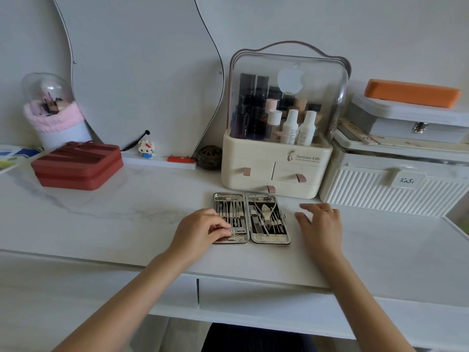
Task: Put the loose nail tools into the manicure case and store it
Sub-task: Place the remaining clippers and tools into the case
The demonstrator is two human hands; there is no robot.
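- The left hand (203, 228) had its fingers curled at the lower edge of the left half of the manicure case (251, 218), and the fingertips (225, 231) seemed to pinch or press a small metal tool (233, 233) there; whether the tool was really held between the fingers or only pushed into its place, the view did not show clearly.
- The right hand (321, 224) held nothing; its fingers were spread and relaxed, just beside the right edge of the case, on or just over the white table (114, 219), and whether it touched the case could not be told.
- The case lay open and flat on the table, directly in front of the cream cosmetics organiser (276, 163), with both halves facing up.
- Both halves looked nearly full: a row of thin tools stood in the straps on the left side, and nippers with some other tools sat on the right side.
- No other loose nail tool could be seen on the table around the case, so the filling step appeared to be almost done, with perhaps this one last tool.
- What was probably left: to seat this tool fully, to fold the two halves together, and to store the case somewhere.
- The place for storing was not evident; the organiser drawers and the table drawer (253, 293) below were all shut.
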